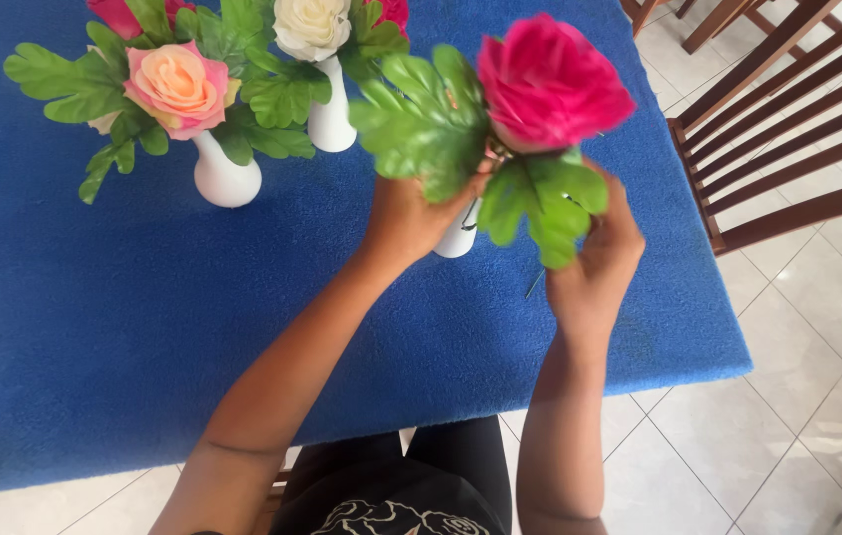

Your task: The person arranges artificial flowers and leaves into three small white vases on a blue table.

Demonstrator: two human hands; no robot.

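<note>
Gripping pink rose (552,81) stem upright — both left hand (411,213) and right hand (599,258) are closing fingers below bloom, white vase (459,236) underneath.

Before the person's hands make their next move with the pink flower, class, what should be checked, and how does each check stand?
1. Left hand grips the white vase: ok, it is wrapped around it.
2. Right hand holds the pink flower at its leaves: ok.
3. Stem seated inside the vase's mouth: cannot tell, hands and leaves hide it.
4. Vase resting on the blue cloth: cannot tell, only its lower end shows below the left hand.
5. Room from the other vases: ok, the vase with the peach flower and the one with the white flower stand apart to the left.
</note>
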